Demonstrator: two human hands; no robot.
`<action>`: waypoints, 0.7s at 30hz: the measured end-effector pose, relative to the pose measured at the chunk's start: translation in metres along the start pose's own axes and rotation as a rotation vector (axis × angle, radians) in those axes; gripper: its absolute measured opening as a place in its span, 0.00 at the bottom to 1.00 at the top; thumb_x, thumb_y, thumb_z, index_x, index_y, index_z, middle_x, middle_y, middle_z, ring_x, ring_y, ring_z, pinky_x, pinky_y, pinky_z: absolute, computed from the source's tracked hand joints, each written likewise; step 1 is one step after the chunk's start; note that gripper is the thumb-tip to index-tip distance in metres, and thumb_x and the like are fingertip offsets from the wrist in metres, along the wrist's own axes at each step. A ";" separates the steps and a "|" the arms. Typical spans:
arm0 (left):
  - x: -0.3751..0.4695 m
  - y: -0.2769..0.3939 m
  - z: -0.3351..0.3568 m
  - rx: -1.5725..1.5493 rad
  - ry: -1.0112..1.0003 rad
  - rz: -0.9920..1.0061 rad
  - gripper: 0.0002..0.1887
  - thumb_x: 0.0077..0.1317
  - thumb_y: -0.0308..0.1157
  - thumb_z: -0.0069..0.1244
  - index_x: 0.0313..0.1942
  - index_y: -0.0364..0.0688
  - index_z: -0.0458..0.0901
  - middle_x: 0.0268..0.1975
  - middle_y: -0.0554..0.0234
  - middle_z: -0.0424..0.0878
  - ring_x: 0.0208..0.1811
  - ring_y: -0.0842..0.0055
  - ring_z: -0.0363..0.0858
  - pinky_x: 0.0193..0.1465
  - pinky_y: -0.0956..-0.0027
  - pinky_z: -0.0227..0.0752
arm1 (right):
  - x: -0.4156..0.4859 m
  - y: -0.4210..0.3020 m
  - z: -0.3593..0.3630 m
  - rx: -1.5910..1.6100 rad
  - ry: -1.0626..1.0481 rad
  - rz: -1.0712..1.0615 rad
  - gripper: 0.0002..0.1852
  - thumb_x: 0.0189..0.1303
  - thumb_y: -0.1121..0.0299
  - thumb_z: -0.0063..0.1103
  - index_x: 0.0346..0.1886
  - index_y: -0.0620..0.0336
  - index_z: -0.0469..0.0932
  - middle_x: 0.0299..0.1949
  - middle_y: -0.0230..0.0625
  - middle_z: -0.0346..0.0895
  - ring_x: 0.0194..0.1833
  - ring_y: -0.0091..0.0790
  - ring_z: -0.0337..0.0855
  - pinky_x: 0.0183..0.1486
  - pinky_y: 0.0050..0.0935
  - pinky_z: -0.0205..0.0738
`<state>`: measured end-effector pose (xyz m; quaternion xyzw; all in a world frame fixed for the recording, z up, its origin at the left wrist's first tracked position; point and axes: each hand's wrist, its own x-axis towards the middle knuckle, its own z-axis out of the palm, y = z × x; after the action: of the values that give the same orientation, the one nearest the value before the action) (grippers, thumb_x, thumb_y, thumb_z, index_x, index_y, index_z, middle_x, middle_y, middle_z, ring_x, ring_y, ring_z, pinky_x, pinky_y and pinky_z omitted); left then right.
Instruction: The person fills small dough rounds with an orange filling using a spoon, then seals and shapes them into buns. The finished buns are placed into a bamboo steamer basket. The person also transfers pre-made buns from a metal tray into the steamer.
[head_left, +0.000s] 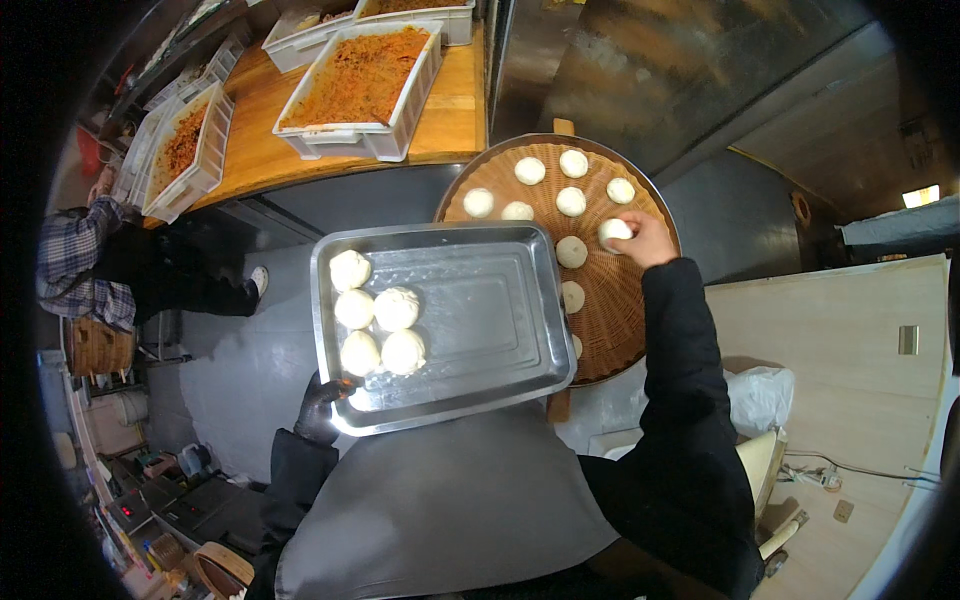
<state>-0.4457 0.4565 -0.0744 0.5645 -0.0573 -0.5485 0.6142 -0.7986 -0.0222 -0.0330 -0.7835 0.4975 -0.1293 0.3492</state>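
My gloved left hand (322, 409) grips the near left corner of a shallow metal tray (480, 322). Several pale dough buns (397, 308) stand in two columns on the tray's left side. To the right of the tray, my bare right hand (648, 237) has its fingers around a single white bun (615, 234). That bun is over the right part of a round woven wicker tray (607, 315), and whether it touches the weave I cannot tell. More buns (571, 201) lie spaced out on the wicker. The metal tray's right end hides part of the wicker tray.
Plastic bins of orange-brown filling (360, 79) stand on a wooden counter (442, 105) at the upper left. Another person (82, 255) in a checked sleeve is at the far left, beside bamboo steamers (101, 346). A pale panel (832, 337) and a white plastic bag (761, 397) are at right.
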 end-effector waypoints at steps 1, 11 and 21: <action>0.000 -0.001 -0.001 0.027 -0.001 0.006 0.21 0.53 0.31 0.50 0.48 0.33 0.74 0.38 0.56 0.80 0.43 0.67 0.80 0.54 0.63 0.74 | 0.010 0.021 -0.007 -0.210 0.075 0.053 0.25 0.39 0.69 0.77 0.45 0.64 0.81 0.42 0.46 0.84 0.44 0.37 0.85 0.50 0.33 0.78; 0.000 0.005 0.001 0.061 0.061 -0.020 0.18 0.57 0.29 0.49 0.49 0.32 0.74 0.41 0.56 0.82 0.43 0.69 0.81 0.53 0.68 0.74 | 0.026 0.015 0.015 -0.749 0.091 0.073 0.31 0.45 0.61 0.74 0.56 0.58 0.78 0.47 0.52 0.81 0.50 0.50 0.81 0.54 0.40 0.75; 0.003 0.036 0.026 0.238 -0.089 -0.043 0.16 0.55 0.28 0.51 0.44 0.34 0.76 0.38 0.63 0.79 0.40 0.78 0.75 0.48 0.73 0.68 | -0.119 -0.218 0.161 0.221 -0.385 -0.543 0.27 0.54 0.62 0.69 0.55 0.66 0.75 0.53 0.51 0.75 0.56 0.47 0.75 0.58 0.38 0.70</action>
<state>-0.4402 0.4291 -0.0393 0.6093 -0.1370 -0.5756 0.5279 -0.6155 0.2055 0.0155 -0.8548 0.1790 -0.1204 0.4720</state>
